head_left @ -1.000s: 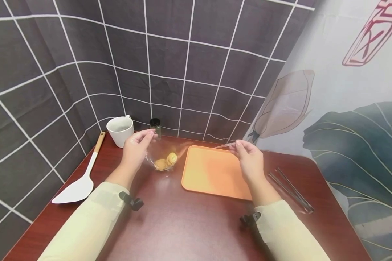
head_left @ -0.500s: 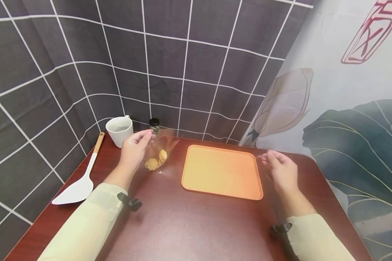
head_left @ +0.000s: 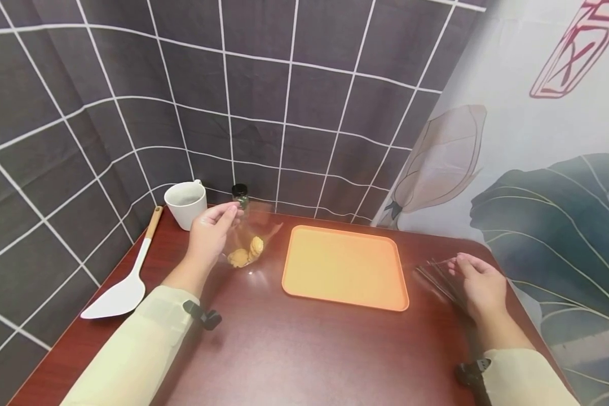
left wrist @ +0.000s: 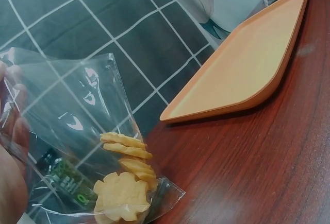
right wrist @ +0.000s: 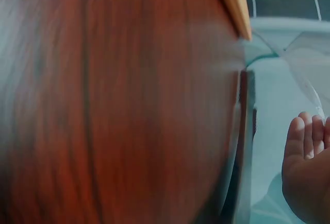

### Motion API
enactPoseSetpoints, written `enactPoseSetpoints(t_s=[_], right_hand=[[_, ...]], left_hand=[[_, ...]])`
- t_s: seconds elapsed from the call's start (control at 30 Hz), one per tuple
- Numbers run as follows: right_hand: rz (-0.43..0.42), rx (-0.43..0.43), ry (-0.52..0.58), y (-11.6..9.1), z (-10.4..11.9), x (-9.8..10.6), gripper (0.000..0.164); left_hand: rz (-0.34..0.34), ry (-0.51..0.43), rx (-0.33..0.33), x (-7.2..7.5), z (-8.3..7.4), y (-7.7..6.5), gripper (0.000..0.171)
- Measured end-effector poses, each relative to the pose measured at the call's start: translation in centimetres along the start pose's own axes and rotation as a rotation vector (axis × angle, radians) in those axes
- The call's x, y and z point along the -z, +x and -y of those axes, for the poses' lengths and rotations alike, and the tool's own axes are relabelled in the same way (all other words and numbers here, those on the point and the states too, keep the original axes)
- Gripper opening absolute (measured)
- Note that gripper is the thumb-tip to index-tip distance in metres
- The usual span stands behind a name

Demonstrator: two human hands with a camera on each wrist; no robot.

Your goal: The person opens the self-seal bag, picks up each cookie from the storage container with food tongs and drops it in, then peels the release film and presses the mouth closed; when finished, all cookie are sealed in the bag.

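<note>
My left hand [head_left: 210, 231] pinches the top of a clear plastic bag [left wrist: 67, 95], which hangs close over the table. Several yellow flower-shaped cookies [left wrist: 121, 195] lie in the bottom of the bag. Out at the right, my right hand [head_left: 482, 282] pinches a thin strip of clear plastic [right wrist: 304, 82] between thumb and fingers. That hand is above the metal tongs [head_left: 436, 282], partly overlapping them in the head view. Between the hands an orange tray [head_left: 345, 268] lies flat with nothing on it.
A white mug [head_left: 186, 206] and a small black-capped jar [head_left: 239, 193] stand at the back left. A white spatula [head_left: 119, 293] with a wooden handle lies along the left edge. Tile-patterned cloth [head_left: 264, 101] rises behind the table.
My right hand has moved right with the plastic strip, from over the tray to beyond it above the tongs. The bag of cookies swung slightly left and partly back in my left hand.
</note>
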State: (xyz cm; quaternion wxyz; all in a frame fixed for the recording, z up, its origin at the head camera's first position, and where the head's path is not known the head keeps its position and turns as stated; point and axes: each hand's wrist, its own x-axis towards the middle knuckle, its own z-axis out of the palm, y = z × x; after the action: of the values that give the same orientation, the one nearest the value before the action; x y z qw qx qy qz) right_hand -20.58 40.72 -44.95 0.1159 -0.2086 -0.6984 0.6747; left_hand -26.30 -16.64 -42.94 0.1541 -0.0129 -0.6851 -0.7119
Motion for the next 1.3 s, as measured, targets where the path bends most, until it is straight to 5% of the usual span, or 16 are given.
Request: enactPoseSetpoints(t_s=[0.13, 0.4, 0.77, 1.07, 1.3], right_hand=[[0.001, -0.036, -0.047, 0.2, -0.5, 1.3, 0.014], [0.027, -0.05, -0.338, 0.9, -1.2, 2.9, 0.062], [-0.054, -0.088, -0.597, 1.5, -1.1, 4.3, 0.065], [-0.069, -0.109, -0.528, 1.3, 0.1, 4.6, 0.067], [-0.054, -0.026, -0.485, -0.2, 1.9, 1.5, 0.064]], left_hand=[[-0.001, -0.004, 0.002, -0.1, -0.1, 0.0, 0.036], [-0.006, -0.005, 0.0, 0.0, 0.0, -0.1, 0.035], [-0.003, -0.022, -0.011, -0.1, 0.1, 0.0, 0.035], [-0.004, 0.01, -0.003, 0.0, -0.1, -0.1, 0.035], [-0.002, -0.008, 0.01, -0.1, -0.2, -0.2, 0.035]])
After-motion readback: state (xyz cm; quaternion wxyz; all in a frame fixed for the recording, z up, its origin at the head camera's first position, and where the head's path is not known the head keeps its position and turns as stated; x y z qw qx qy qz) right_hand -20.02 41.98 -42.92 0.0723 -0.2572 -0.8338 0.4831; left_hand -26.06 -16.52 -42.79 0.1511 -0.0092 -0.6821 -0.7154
